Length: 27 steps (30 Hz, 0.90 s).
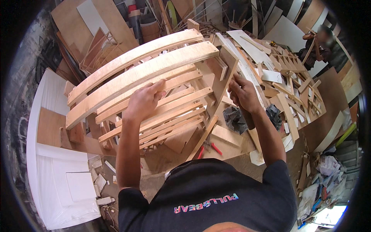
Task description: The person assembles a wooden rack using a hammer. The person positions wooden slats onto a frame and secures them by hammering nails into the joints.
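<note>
In front of me stands a slatted wooden frame of pale wood, with wide curved slats on top and narrower ones below. My left hand lies over one of the narrower slats, its fingers curled round it. At the frame's right end is an upright board. Beside that board my right hand is closed round a brown handle, which extends down past my wrist. The handle's other end is hidden, so its kind does not show.
Red-handled pliers lie below the frame. Cut wood pieces and black plastic crowd the right side. White-covered panels stand at left. Another person handles a wood strip at the far right. Scraps litter the floor.
</note>
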Available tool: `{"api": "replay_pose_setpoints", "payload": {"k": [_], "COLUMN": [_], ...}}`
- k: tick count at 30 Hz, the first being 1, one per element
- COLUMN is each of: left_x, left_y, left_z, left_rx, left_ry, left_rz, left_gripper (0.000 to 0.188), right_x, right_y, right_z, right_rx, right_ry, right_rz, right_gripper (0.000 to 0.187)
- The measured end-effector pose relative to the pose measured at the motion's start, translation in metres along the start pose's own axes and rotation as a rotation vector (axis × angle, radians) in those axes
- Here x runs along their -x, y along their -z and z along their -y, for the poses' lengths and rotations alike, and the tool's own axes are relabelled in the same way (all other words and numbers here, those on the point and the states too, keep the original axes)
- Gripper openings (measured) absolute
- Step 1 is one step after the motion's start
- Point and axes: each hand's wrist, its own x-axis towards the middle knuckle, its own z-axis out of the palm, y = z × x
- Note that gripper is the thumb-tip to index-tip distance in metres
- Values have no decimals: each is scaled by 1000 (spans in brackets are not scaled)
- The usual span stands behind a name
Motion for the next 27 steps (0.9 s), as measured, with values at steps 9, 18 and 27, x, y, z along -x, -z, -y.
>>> {"api": "replay_pose_setpoints", "payload": {"k": [9,18,27], "left_x": [0,4,1], "left_y": [0,-2,3], "left_z": [-1,0,0], "left_rx": [-15,-15,-36], "left_ry": [37,-11,-285], "left_rz": [25,-19,-188], "left_gripper": [47,45,42], "right_x": [-3,5,-3], "right_y": [-5,-4,11], "right_z": [-8,-7,-18], "right_rx": [-113,53,241], "right_ry": [10,46,351], "right_rz": [-52,-29,-103], "right_gripper": [52,51,55]}}
